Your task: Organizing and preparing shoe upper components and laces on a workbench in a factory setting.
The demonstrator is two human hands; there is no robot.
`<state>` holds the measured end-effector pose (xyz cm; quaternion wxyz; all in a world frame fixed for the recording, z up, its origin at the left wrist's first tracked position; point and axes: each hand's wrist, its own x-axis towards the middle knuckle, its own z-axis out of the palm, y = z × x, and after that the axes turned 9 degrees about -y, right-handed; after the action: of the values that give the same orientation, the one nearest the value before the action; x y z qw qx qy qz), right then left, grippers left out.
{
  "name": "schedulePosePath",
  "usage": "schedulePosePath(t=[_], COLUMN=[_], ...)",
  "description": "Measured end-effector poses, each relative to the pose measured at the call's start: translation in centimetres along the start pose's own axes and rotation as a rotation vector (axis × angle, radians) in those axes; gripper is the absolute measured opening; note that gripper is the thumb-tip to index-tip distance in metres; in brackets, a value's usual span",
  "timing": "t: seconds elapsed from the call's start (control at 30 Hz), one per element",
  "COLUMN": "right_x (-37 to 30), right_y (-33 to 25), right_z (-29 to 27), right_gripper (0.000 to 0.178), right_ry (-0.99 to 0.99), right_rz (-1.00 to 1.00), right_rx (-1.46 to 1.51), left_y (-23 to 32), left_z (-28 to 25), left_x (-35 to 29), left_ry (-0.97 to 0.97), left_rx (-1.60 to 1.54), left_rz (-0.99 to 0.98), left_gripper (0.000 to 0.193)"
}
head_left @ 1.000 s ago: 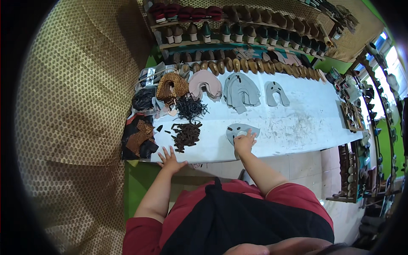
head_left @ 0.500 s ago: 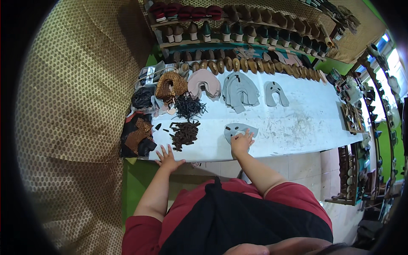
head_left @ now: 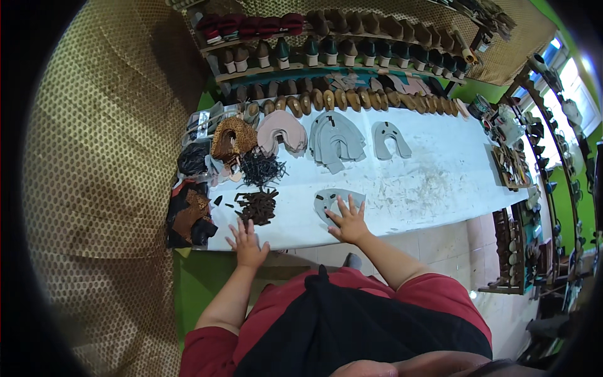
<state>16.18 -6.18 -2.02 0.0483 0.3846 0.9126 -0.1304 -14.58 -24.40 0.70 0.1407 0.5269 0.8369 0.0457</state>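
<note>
My right hand lies with fingers spread over the near part of a grey U-shaped shoe upper piece, which has small dark strips on its far side. The hand covers much of this piece. At the table's front edge, my left hand is open and holds nothing. Its fingertips are close to a pile of short dark brown strips. Behind that pile is a heap of thin black strips. A single grey U-shaped piece with dark strips on it lies farther back.
A stack of grey pieces, pink pieces and leopard-print pieces line the white table. Scraps are at its left end. Behind stand a row of brown soles and shelved shoes. A tool tray is at the right.
My right hand has gone from bent fingers pressed on the grey piece to spread fingers over its near part. My left hand stays open near the edge. The whole view has shifted slightly.
</note>
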Motion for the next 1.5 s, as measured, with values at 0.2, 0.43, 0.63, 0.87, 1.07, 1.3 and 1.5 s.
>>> schedulePosePath(t=[0.2, 0.43, 0.63, 0.87, 1.07, 1.3, 1.5], right_x=[0.3, 0.4, 0.3, 0.5, 0.7, 0.4, 0.5], right_y=[0.2, -0.3, 0.0, -0.2, 0.4, -0.1, 0.3], right_z=[0.3, -0.9, -0.9, -1.2, -0.2, -1.0, -0.6], right_gripper=[0.062, 0.063, 0.062, 0.059, 0.06, 0.057, 0.055], right_ry=[0.012, -0.079, -0.084, -0.089, -0.076, -0.084, -0.077], right_rz=[-0.023, 0.009, 0.015, 0.021, 0.02, 0.019, 0.027], right_rx=[0.046, 0.053, 0.06, 0.056, 0.072, 0.056, 0.073], left_y=[7.6, 14.4, 17.9, 16.8, 16.7, 14.7, 16.5], left_z=[-0.7, 1.8, 0.2, 1.5, 1.5, 1.4, 0.9], left_x=[5.9, 10.7, 12.8, 12.7, 11.1, 12.8, 14.7], left_ry=[-0.034, -0.205, -0.333, -0.211, -0.139, -0.303, -0.305], left_rx=[0.022, 0.035, -0.1, -0.084, -0.001, -0.094, -0.014], left_rz=[0.294, 0.355, 0.212, 0.392, 0.593, 0.512, 0.596], left_gripper=[0.071, 0.055, 0.031, 0.016, 0.01, 0.013, 0.018])
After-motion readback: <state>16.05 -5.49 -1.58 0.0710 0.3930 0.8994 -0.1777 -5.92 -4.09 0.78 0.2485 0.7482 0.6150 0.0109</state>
